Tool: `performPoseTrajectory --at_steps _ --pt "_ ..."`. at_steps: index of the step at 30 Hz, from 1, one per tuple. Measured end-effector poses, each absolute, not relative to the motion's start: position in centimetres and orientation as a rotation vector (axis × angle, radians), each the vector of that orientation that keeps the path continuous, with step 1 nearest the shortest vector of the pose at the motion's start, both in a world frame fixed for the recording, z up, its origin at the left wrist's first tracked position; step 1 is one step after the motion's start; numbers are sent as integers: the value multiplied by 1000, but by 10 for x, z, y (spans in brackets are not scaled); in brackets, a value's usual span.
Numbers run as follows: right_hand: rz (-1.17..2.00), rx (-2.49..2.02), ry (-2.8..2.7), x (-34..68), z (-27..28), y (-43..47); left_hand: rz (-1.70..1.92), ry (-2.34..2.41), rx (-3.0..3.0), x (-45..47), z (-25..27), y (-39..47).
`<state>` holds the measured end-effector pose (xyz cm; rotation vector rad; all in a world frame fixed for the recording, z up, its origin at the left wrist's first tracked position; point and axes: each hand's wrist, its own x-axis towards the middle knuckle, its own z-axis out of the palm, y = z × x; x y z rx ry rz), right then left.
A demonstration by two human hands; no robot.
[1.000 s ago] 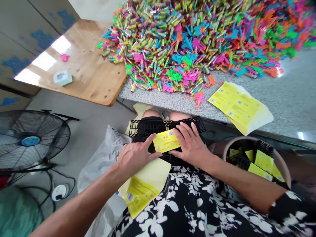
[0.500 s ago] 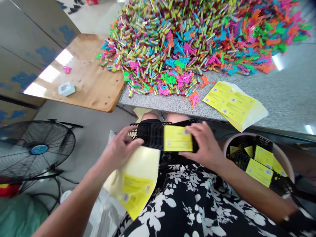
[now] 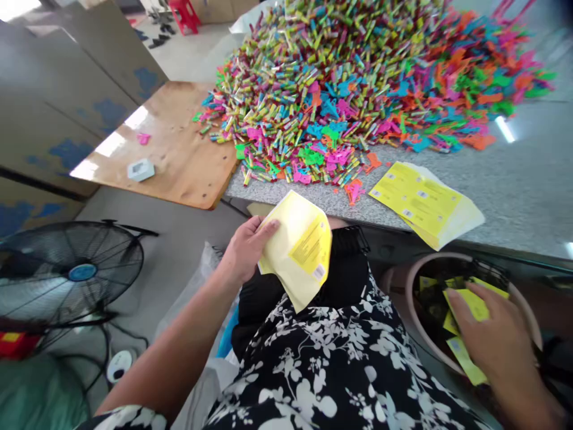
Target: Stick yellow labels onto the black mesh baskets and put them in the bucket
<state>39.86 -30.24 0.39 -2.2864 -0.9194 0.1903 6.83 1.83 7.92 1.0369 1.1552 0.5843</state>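
Note:
My left hand (image 3: 248, 245) pinches a pale yellow sticker sheet (image 3: 286, 239) above my lap. One printed yellow sticker (image 3: 310, 246) with a barcode sits at its right side; the rest is bare backing. My right hand (image 3: 496, 334), slightly blurred, reaches into a round pale bucket (image 3: 416, 334) on the right. Between its thumb and fingers shows a yellow-labelled black piece (image 3: 475, 304), its dark part mostly hidden. More yellow-labelled pieces lie in the bucket. A black plastic basket-like piece (image 3: 351, 240) rests near my knees.
A stack of yellow sticker sheets (image 3: 416, 197) lies at the edge of the grey table (image 3: 528, 197). Behind it spreads a big heap of small coloured tubes and plastic toy guns (image 3: 322, 101). To the left are a wooden board (image 3: 188, 155) and a black fan (image 3: 80, 269).
My right hand has carried the yellow-labelled black piece from my lap to the bucket. My left hand has moved right and up with the sticker sheet, and the view has shifted.

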Motion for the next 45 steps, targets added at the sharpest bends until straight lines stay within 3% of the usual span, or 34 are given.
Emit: performPoseTrajectory --at_steps 5,9,13,26,39,45 --pt "610 -1768 -1115 316 55 -191 723 1029 1044 100 73 -4" --pt "140 -1721 -1459 297 67 -131 717 942 820 116 76 -21" --pt "165 -1653 -1647 292 55 -116 676 877 670 119 77 -26" --pt "803 -1600 -1086 284 56 -109 363 665 776 102 68 -18" --pt "1060 -1400 -798 293 35 -98 264 820 806 77 78 -9" --pt "1053 -1227 -427 313 36 -89 477 1036 1030 42 78 13"
